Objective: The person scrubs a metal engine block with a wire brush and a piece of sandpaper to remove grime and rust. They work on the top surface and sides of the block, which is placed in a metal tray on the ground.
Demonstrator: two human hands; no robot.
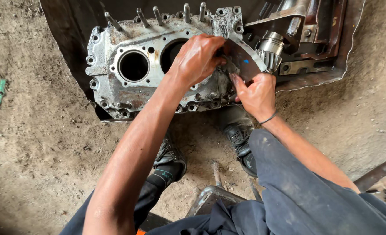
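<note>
Bare dirt floor, gritty and brown, with a dark, ragged-edged metal sheet laid on it. On the sheet sits a grimy cast-metal housing, round bores and threaded studs along its rim. At its right end the left hand and right hand both have fingers clamped on a thin curved grey plate, beside a toothed steel gear

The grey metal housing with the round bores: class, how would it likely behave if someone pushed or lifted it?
The metal housing looks thick-walled and cast, so it is probably heavy and rigid. It lies flat and broad in the dark tray, so it seems unlikely to roll or tip. Its surface looks grimy, so the left hand might slip.
</note>
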